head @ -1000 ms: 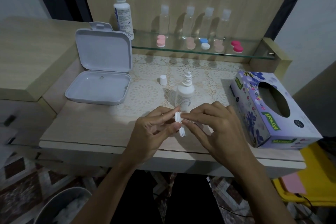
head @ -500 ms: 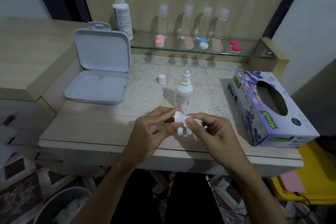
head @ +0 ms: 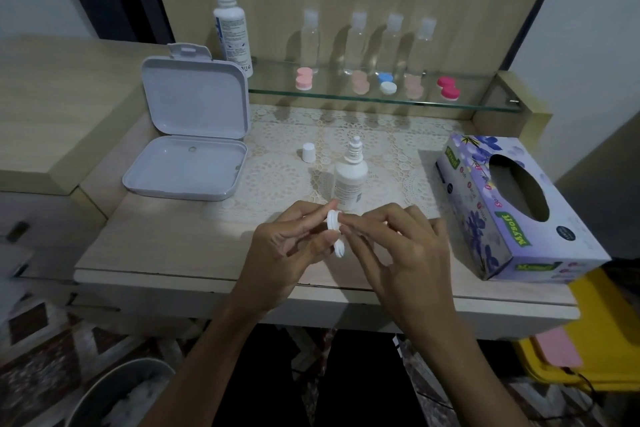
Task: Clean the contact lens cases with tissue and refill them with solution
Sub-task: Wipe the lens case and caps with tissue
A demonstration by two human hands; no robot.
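A white contact lens case (head: 333, 222) is held on edge above the front of the table, its two wells one above the other. My left hand (head: 291, 250) grips it from the left with thumb and fingers. My right hand (head: 401, 253) pinches the upper well with thumb and forefinger, the other fingers curled. No tissue shows in either hand. Just behind the hands stands the small white solution bottle (head: 350, 180), uncapped, with its cap (head: 308, 152) to its left on the lace mat. The purple tissue box (head: 512, 204) lies at the right.
An open white hinged box (head: 190, 149) sits at the left. The glass shelf (head: 485, 104) holds a large solution bottle (head: 232, 24), several clear bottles and coloured lens cases (head: 448, 87). A bin (head: 114, 392) stands on the floor lower left, a yellow container (head: 606, 340) lower right.
My right hand has shifted its fingers on the case and moved up to its upper well. The white wisp seen by the right fingers half a second ago no longer shows.
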